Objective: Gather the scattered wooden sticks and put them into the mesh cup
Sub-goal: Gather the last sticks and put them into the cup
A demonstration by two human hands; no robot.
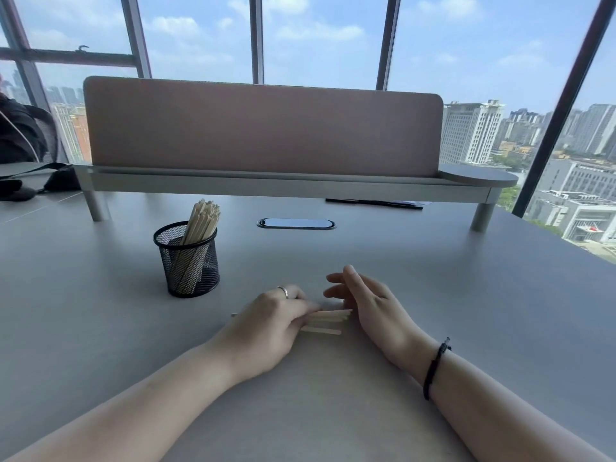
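Left hand (273,323) pinches loose wooden sticks (328,320), right hand (366,301) spread beside them — best squared up before the mesh cup (190,265).

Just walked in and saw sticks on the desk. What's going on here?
A person is gathering sticks on the table. The left hand presses a few together while the right hand, fingers straight, closes in from the other side. The mesh cup behind already holds a bundle.

Black mesh cup (188,261); pale sticks (328,317).
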